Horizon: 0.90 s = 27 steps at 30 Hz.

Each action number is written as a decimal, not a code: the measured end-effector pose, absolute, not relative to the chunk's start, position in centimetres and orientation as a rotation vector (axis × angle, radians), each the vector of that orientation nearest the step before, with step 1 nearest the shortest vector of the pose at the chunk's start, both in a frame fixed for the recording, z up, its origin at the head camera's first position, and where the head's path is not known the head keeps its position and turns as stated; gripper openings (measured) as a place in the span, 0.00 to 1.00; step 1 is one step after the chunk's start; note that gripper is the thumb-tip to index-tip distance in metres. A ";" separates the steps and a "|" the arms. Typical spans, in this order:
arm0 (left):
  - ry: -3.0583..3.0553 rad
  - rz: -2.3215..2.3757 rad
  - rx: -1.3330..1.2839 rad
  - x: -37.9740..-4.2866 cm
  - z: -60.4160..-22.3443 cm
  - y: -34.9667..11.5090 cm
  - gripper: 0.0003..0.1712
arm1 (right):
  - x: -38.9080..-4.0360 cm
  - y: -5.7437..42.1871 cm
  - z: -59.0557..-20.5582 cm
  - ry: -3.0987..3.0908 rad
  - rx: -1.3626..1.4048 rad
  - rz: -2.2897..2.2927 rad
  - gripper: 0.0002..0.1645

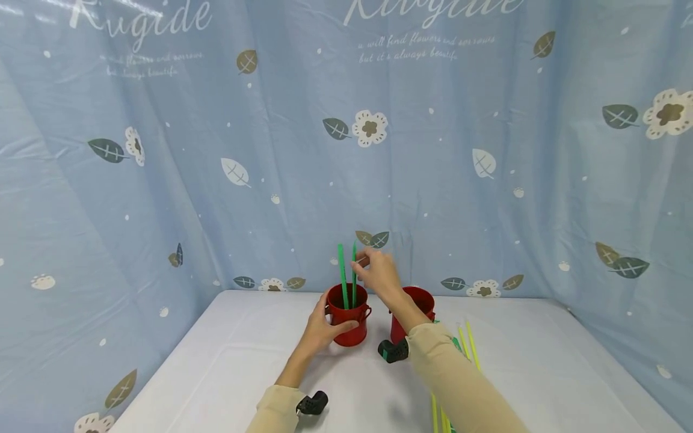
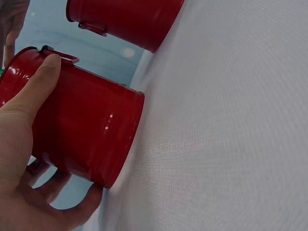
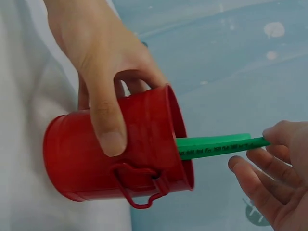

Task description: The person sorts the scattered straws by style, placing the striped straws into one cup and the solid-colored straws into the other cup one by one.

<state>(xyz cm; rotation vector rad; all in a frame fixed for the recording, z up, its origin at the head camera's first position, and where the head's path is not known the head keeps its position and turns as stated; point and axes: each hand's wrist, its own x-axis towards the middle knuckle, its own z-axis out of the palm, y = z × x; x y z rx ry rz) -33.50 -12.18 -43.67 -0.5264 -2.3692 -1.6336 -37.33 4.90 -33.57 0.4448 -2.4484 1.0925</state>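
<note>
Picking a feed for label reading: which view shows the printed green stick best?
Right wrist view: the printed green stick is close up, black lettering showing. Head view: two thin green sticks in a red bucket, no lettering readable. Left wrist view: only a green sliver at the left edge.

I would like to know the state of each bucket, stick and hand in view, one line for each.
Held bucket: roughly upright, open-topped
Other bucket: upright, contents not visible
Pinched green stick: stands in held bucket
Other green stick: stands in held bucket
Yellow sticks: lying on table, partly behind right sleeve
Left hand: grips held bucket
Right hand: pinches one green stick
</note>
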 end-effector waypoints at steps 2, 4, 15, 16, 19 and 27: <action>-2.371 -1.640 -0.524 -33.5 -43.6 -12.2 0.49 | -37.4 4.9 -33.8 -2.448 0.441 1.089 0.15; -2.375 -1.646 -0.520 -33.5 -43.6 -12.1 0.49 | -37.4 4.8 -34.1 -2.450 0.442 1.088 0.15; -2.387 -1.624 -0.529 -33.4 -43.7 -12.2 0.48 | -37.6 5.0 -34.9 -2.487 0.407 1.125 0.15; -2.384 -1.623 -0.529 -33.4 -43.7 -12.2 0.48 | -37.5 5.0 -34.9 -2.490 0.404 1.131 0.15; -2.372 -1.630 -0.530 -33.4 -43.8 -12.2 0.48 | -37.5 5.1 -34.9 -2.493 0.405 1.135 0.16; -2.354 -1.641 -0.521 -33.3 -43.9 -12.2 0.48 | -37.4 5.1 -35.0 -2.508 0.405 1.125 0.17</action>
